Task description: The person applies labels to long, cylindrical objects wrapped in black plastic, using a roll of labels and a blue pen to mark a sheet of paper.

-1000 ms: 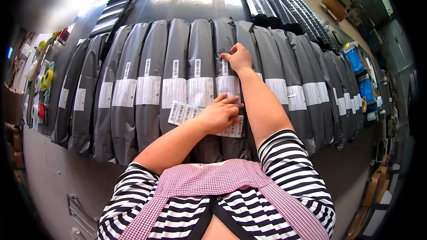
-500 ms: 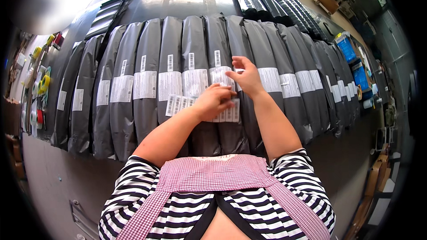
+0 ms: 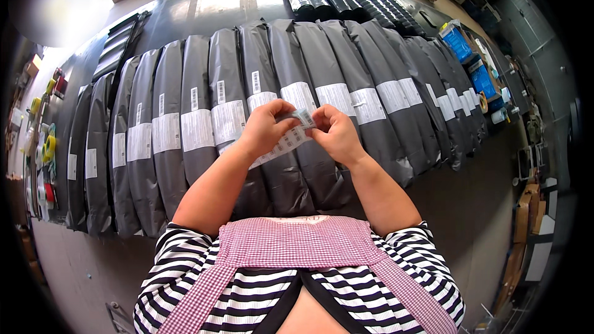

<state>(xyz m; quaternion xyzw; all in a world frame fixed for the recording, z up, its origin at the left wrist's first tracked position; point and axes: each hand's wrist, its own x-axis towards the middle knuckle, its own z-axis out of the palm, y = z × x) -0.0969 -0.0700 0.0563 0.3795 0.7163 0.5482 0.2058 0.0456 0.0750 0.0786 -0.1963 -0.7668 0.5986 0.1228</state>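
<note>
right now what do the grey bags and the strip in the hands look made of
Bags: likely thin plastic film, grey, glossy; they crease and catch glare. Strip, pinched by left hand and right hand: apparently white paper stickers on a backing sheet, matte, bending limply.

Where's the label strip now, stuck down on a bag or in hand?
In hand. The label strip is lifted above the grey mailer bags, pinched between left hand and right hand; its tail hangs loose below.
</note>
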